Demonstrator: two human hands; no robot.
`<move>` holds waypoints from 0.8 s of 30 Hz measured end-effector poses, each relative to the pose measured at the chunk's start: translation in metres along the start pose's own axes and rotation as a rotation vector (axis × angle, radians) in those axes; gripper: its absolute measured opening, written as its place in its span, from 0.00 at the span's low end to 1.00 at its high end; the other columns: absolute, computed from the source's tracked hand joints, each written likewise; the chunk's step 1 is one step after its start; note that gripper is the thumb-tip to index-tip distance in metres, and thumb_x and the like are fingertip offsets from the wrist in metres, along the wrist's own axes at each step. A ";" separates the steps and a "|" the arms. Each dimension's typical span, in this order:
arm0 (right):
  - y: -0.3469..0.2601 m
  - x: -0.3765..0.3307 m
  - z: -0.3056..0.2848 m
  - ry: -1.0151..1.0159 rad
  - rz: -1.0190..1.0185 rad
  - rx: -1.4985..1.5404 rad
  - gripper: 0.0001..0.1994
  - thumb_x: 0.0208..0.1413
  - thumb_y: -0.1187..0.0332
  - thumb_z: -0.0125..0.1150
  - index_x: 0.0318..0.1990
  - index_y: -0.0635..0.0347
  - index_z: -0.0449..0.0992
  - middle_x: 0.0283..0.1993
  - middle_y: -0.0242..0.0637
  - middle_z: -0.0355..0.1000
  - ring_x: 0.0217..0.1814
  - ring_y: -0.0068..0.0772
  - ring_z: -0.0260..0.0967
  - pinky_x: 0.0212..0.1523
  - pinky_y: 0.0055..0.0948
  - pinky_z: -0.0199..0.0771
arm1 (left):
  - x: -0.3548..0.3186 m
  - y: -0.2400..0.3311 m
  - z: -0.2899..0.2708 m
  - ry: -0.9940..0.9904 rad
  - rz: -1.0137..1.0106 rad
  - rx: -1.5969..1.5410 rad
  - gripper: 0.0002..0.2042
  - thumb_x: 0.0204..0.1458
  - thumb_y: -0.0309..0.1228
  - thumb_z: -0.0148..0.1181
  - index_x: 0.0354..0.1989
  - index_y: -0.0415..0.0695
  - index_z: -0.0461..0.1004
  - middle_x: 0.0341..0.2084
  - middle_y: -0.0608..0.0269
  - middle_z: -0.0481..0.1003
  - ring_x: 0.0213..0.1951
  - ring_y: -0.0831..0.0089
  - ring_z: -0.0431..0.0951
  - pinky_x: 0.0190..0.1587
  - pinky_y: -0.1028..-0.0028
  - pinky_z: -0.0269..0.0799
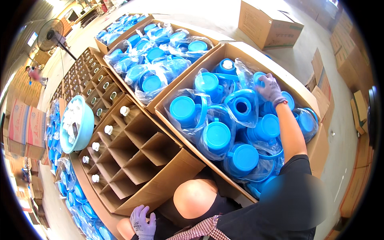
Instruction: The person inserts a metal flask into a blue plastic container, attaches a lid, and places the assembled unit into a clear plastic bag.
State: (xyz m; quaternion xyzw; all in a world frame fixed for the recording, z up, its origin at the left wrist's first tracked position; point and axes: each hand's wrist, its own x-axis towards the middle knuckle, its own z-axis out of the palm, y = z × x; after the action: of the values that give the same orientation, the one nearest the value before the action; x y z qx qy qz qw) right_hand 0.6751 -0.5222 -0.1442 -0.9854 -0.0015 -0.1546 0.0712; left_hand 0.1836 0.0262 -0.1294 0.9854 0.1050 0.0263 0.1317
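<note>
Hands: both wear pale purple gloves; the right hand (270,89) reaches far into the jug box, while the left hand (143,223) is near, low on the person's leg beside a bare knee.
Right grip: fingers bent over a blue jug (257,77); whether they clench it or only touch it, I cannot tell.
Left grip: released, fingers loosely spread, nothing held.
Jug: directly under the right fingertips, at the far side of the jug box, well apart from the left hand.
Jug box: open carton (240,53) on the right, filled with blue jugs, many in clear bags; the right forearm crosses above its right part.
Divided carton: open box (170,176) left of the jug box; white-capped bottles (109,130) stand along its left side, and many cells to the right are bare.
Basin: light blue (86,128), holding small white pieces (73,118), at the left edge of the divided carton.
Far side: another box (186,75) of bagged blue jugs; farther left, a fan (51,35); farther right, a brown box (270,30) on the floor.
</note>
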 end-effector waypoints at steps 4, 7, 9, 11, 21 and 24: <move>-0.040 0.031 -0.008 -0.311 -0.016 -0.144 0.19 0.60 0.53 0.59 0.53 0.51 0.82 0.55 0.48 0.77 0.57 0.51 0.76 0.58 0.45 0.77 | -0.005 -0.001 -0.002 0.014 -0.003 0.012 0.18 0.47 0.33 0.69 0.48 0.45 0.79 0.51 0.55 0.77 0.55 0.51 0.74 0.59 0.54 0.67; -0.099 0.029 0.009 0.187 -0.400 -0.032 0.14 0.58 0.59 0.57 0.38 0.59 0.83 0.42 0.49 0.80 0.46 0.49 0.80 0.48 0.47 0.80 | -0.006 -0.007 0.002 0.007 -0.004 0.014 0.18 0.46 0.32 0.69 0.48 0.45 0.79 0.50 0.54 0.77 0.54 0.51 0.75 0.59 0.54 0.68; -0.125 0.029 0.005 -0.056 -0.339 0.092 0.13 0.58 0.57 0.60 0.39 0.56 0.83 0.40 0.49 0.80 0.45 0.49 0.80 0.51 0.47 0.78 | -0.001 -0.005 -0.004 0.001 0.002 0.002 0.19 0.46 0.32 0.70 0.48 0.45 0.79 0.50 0.54 0.77 0.54 0.51 0.75 0.59 0.54 0.68; -0.145 0.020 -0.004 -0.337 -0.153 0.052 0.13 0.57 0.57 0.62 0.39 0.54 0.84 0.39 0.49 0.80 0.43 0.49 0.80 0.50 0.46 0.78 | -0.004 -0.007 -0.004 0.008 0.001 -0.017 0.19 0.46 0.32 0.70 0.49 0.45 0.79 0.51 0.54 0.77 0.55 0.51 0.75 0.60 0.54 0.67; -0.104 -0.082 -0.033 -0.443 -0.319 0.203 0.48 0.37 0.42 0.81 0.67 0.48 0.68 0.63 0.48 0.69 0.72 0.56 0.59 0.74 0.57 0.51 | -0.020 -0.018 -0.009 0.003 -0.074 -0.037 0.20 0.46 0.34 0.71 0.49 0.44 0.79 0.52 0.55 0.76 0.57 0.50 0.74 0.61 0.53 0.66; -0.105 -0.117 -0.055 -0.435 -0.483 0.045 0.45 0.40 0.50 0.81 0.67 0.48 0.66 0.61 0.48 0.70 0.67 0.56 0.64 0.71 0.53 0.57 | -0.031 -0.017 -0.013 0.046 -0.069 -0.062 0.20 0.47 0.34 0.70 0.50 0.44 0.79 0.52 0.55 0.76 0.57 0.51 0.74 0.61 0.53 0.66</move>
State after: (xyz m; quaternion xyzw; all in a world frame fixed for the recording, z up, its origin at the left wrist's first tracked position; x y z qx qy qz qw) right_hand 0.5445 -0.4238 -0.1131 -0.9646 -0.2541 0.0474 0.0520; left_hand 0.1486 0.0387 -0.1226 0.9757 0.1412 0.0478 0.1607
